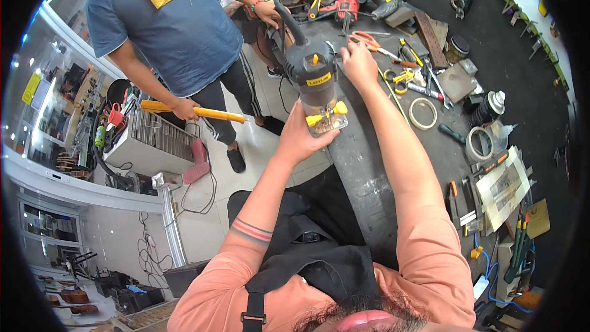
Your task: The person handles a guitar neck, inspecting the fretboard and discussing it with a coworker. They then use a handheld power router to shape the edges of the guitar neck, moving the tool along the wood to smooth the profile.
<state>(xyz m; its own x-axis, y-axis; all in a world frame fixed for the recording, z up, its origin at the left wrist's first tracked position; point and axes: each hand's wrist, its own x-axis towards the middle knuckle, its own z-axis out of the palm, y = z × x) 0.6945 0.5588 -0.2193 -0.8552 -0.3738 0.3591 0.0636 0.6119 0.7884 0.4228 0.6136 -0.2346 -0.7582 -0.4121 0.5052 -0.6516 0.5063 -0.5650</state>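
My left hand (299, 137) is wrapped round the lower part of a black trim router (309, 64), which stands upright at the workbench's left edge. The router has yellow knobs and a clear base, and its thick cord rises from the top. Beyond and to the right of it, my right hand (360, 65) is over the bench with its fingers drawn together. Whatever they pinch, if anything, is too small to make out. Just past those fingertips lie orange-handled scissors (367, 39). A red power tool (345, 8) sits farther back.
The dark workbench (372, 172) carries tape rolls (423, 114), a spray can (490, 106), yellow-handled scissors (402, 78), a screwdriver (452, 133) and several other tools. To the left, a person in a blue shirt (178, 31) holds a long yellow bar (206, 112). Cables lie on the floor.
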